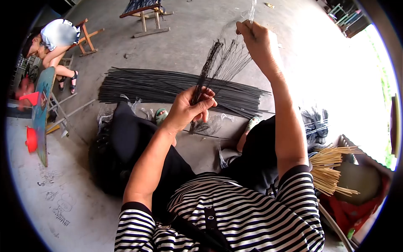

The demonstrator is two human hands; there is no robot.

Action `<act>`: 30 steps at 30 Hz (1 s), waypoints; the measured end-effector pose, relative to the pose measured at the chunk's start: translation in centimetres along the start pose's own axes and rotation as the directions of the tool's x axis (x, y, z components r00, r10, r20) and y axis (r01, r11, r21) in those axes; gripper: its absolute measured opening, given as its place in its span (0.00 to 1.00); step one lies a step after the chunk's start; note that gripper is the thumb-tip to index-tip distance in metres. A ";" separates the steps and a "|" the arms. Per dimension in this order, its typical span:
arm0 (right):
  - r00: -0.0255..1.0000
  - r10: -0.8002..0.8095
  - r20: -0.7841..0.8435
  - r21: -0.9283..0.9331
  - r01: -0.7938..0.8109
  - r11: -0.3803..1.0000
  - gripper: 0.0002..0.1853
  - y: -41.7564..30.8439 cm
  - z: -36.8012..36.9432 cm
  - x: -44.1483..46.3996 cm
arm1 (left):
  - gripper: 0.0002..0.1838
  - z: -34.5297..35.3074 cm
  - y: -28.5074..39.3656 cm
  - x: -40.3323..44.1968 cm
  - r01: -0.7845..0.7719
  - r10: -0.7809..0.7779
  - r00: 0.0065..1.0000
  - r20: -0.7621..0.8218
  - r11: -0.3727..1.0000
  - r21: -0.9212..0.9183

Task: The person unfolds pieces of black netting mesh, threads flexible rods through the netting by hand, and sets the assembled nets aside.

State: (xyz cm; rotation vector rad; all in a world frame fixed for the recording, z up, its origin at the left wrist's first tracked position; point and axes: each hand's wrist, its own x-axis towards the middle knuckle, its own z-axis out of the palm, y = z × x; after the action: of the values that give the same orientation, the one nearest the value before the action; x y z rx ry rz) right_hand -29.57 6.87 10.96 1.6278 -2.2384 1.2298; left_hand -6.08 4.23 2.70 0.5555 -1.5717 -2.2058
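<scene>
– Where's the net (208, 63)?
– Up off the floor (189, 38), bunched in the left hand (191, 107), fingers curled closed around it!
– And the right hand (255, 38)?
– Raised, fingertips pinched on a clear strand (252, 10).
– Handling?
– Looks light, limp, snag-prone; the gathered bunch seems the safest hold.

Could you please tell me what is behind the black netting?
Behind the black netting are dark rods and the grey floor, visible through its open mesh; whatever its bunched part and the left hand cover cannot be seen.
</scene>
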 end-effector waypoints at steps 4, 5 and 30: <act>1.000 -0.004 0.009 -0.079 0.004 0.997 0.17 0.5 0.9 -0.2 | 0.06 0.1 -0.7 0.1 0.011 -0.002 0.990 -0.139 0.998 0.063; 1.000 -0.022 -0.002 -0.076 0.022 0.997 0.17 0.5 1.0 -0.2 | 0.06 0.1 -0.9 0.1 -0.017 0.030 0.986 -0.161 0.997 0.081; 0.753 -0.083 0.652 0.550 -0.395 0.736 0.27 -0.1 1.4 -2.3 | 0.06 -0.8 -1.4 -0.2 -0.025 0.006 0.967 -0.255 0.997 -0.073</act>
State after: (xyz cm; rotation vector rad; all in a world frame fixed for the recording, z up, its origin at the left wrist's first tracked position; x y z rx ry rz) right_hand -28.08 7.66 8.90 2.4769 -2.5131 1.9342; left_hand -5.63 4.14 1.11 0.7664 -1.3506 -2.0766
